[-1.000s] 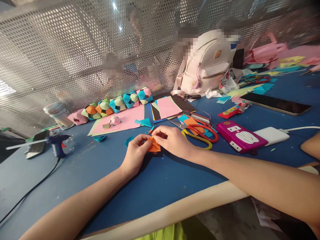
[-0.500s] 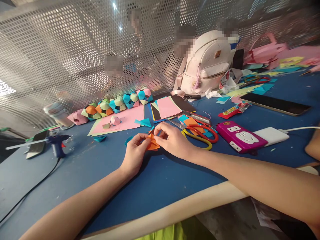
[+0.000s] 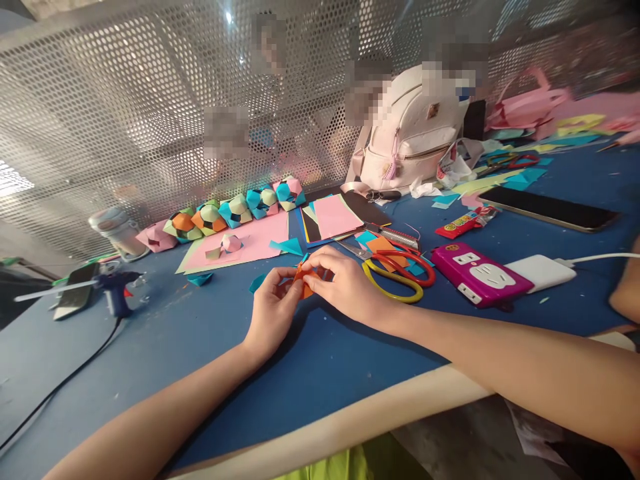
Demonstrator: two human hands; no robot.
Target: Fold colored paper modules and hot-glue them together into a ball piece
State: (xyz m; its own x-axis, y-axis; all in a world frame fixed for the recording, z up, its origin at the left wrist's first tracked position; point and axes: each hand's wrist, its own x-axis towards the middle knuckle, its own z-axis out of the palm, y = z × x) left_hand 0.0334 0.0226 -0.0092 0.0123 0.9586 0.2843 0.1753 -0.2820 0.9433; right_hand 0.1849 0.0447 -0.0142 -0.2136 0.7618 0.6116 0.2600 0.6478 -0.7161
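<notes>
Between my two hands is a small piece of folded orange paper, held just above the blue table. My left hand pinches its left side with thumb and fingers. Curled over the right side, my right hand grips it too, and its fingers hide part of the paper. A blue folded paper piece lies right beside my left fingers. Beyond the hands rests another flat blue paper piece. Scissors with yellow and red handles lie close to my right hand, over orange and blue paper scraps.
Several folded paper balls line the mesh partition, behind a pink sheet. A glue gun with a cord stands left. Rightward are a purple power strip, a white charger, a phone and a backpack.
The orange paper has turned in my fingers and shows less of its flat face. My right fingers have curled further over it.
</notes>
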